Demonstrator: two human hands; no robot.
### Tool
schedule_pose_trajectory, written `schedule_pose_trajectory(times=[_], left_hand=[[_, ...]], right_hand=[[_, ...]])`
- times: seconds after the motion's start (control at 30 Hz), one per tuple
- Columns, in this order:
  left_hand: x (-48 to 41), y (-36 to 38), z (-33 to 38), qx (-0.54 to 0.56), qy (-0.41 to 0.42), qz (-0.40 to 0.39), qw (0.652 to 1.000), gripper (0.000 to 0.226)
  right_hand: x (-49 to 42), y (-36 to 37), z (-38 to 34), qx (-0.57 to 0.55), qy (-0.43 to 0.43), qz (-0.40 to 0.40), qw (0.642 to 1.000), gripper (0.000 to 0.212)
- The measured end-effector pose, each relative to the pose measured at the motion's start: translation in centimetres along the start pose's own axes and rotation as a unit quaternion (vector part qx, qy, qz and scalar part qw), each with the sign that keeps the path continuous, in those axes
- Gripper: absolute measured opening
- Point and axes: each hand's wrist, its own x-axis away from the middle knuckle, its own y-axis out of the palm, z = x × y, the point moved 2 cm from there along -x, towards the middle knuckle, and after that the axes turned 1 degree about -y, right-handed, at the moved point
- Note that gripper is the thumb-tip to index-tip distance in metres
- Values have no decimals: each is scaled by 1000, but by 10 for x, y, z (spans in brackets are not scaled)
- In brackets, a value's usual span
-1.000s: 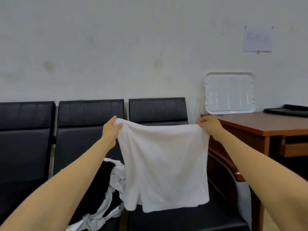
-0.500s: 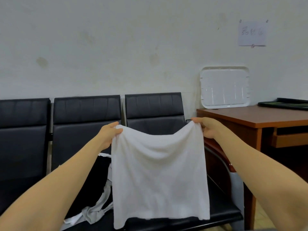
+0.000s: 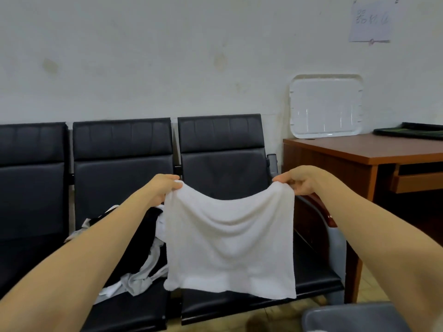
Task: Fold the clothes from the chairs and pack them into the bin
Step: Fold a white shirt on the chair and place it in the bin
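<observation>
Head view, single entry.

White towel-like cloth (image 3: 230, 238): held up in the air in front of the right-hand chair, spread flat and facing the camera, its top edge sagging in a curve between the two hands, its lower edge hanging free just above the seat front.

Left hand (image 3: 163, 188): closed, pinching the cloth's upper left corner between thumb and fingers; forearm bare, reaching in from the lower left.

Right hand (image 3: 299, 179): closed, pinching the upper right corner; forearm bare, reaching in from the lower right.

Row of black chairs (image 3: 122, 149): three padded seats joined side by side against the wall.

Pile of clothes (image 3: 141, 255): black and white-grey garments lying crumpled on the middle seat, partly hidden behind the left forearm and the held cloth.

Grey bin (image 3: 347, 318): only its rim and part of its wall show at the bottom right corner, on the floor in front of the chairs; contents cannot be told.

Wooden desk (image 3: 364, 149): to the right of the chairs, reddish-brown.

White tray (image 3: 326, 105): standing on edge on the desk, leaning against the wall.

Dark tray-like item (image 3: 412, 130): flat on the desk at the right edge.

Paper note (image 3: 371, 20): fixed to the wall above the desk; writing unreadable.
</observation>
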Motion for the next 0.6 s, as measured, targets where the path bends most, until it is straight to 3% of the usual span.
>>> schedule_pose_trajectory(times=[0.23, 0.4, 0.6], left_hand=[[15, 0, -33, 66, -8, 68, 995, 40], [15, -3, -31, 93, 8, 74, 993, 41], [4, -12, -2, 172, 92, 147, 970, 41]], right_hand=[[0, -3, 23, -21, -73, 64, 995, 36], [0, -11, 23, -38, -83, 96, 991, 44], [1, -15, 7, -199, -184, 55, 961, 30]])
